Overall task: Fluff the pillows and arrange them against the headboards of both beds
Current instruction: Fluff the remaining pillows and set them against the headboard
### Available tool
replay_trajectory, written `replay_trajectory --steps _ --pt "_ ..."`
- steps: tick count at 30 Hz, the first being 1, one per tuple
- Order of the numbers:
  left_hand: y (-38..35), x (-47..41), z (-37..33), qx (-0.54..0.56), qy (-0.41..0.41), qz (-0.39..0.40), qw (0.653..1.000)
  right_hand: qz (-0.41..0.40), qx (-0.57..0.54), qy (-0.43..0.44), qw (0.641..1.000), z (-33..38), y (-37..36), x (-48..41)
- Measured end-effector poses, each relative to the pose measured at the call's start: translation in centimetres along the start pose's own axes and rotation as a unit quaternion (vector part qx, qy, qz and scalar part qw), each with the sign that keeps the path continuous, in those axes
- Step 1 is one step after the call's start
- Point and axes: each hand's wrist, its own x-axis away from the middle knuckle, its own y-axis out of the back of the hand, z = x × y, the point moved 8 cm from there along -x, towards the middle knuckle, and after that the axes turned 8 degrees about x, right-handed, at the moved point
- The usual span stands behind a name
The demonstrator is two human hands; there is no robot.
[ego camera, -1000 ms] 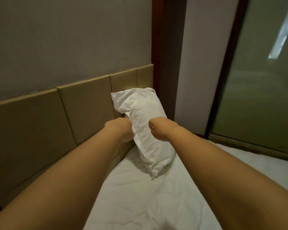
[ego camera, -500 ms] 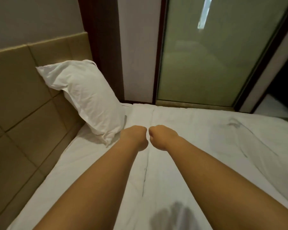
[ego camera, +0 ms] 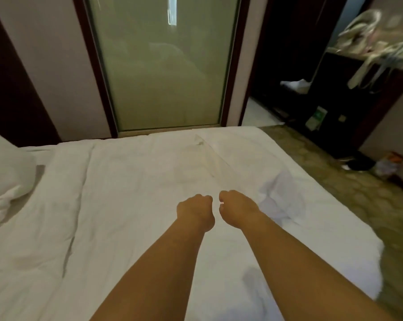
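Note:
A white pillow (ego camera: pixel 7 172) shows only partly at the left edge, lying on the bed with its lower corner crumpled on the sheet. My left hand (ego camera: pixel 196 210) and my right hand (ego camera: pixel 236 208) hover side by side over the middle of the white bed (ego camera: pixel 126 205), both curled into fists with nothing in them, well to the right of the pillow. The headboard is out of view.
A frosted glass panel (ego camera: pixel 163 66) in a dark frame stands behind the bed. To the right is patterned carpet (ego camera: pixel 335 188), a dark cabinet (ego camera: pixel 330 107) with clothes piled on top, and small items on the floor by the wall.
The view has swung right, away from the headboard. My hands let go of the pillow and drew back over the mattress; the pillow now sits at the far left edge.

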Motion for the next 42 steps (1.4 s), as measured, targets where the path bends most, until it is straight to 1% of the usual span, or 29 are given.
replay_trajectory --steps 3,6,8,15,20,24,26,28,31,35,39,42 --pt "-2.5 -1.4 -8.9 -0.008 -0.026 0.001 1.0 0.003 -0.007 -0.04 0.999 -9.4 -1.3 1.5" --pt "-3.5 -2.9 -14.8 -0.028 -0.044 -0.008 0.999 0.006 -0.027 -0.074 0.997 -16.1 -2.1 2.2" --pt "-3.9 -4.2 -17.1 -0.04 -0.042 -0.01 0.998 0.01 -0.029 -0.081 0.996 -19.0 -2.4 1.8" --pt "-4.9 -11.3 -18.8 -0.065 -0.03 -0.04 0.997 0.006 -0.04 -0.072 0.997 -23.8 -3.0 -3.5" --pt "-6.6 -19.4 -20.0 -0.104 -0.069 -0.077 0.989 0.011 0.003 -0.088 0.996 -26.4 -5.7 -10.3" --pt "-9.4 -26.6 -20.8 -0.132 -0.062 -0.045 0.988 0.017 0.023 -0.125 0.992 -29.1 -8.7 -15.9" --pt "-10.5 -29.5 -20.7 -0.143 -0.056 -0.034 0.988 0.023 0.016 -0.125 0.992 -30.0 -10.1 -18.7" --pt "-11.6 -32.0 -20.5 -0.131 -0.054 -0.026 0.99 0.028 0.007 -0.127 0.992 -30.4 -11.4 -21.2" --pt "-12.6 -34.6 -20.2 -0.117 -0.052 0.002 0.992 0.04 0.044 -0.084 0.995 -29.8 -12.9 -24.2" --pt "-13.2 -35.8 -18.9 -0.123 -0.014 0.037 0.992 0.07 0.058 0.001 0.996 -28.1 -14.2 -25.5" --pt "-14.6 -33.4 -17.3 -0.129 0.03 0.077 0.988 0.091 0.074 0.095 0.989 -26.2 -14.4 -24.0" --pt "-14.7 -29.6 -16.8 -0.103 0.064 0.074 0.99 0.103 0.106 0.161 0.976 -24.6 -14.5 -21.3"
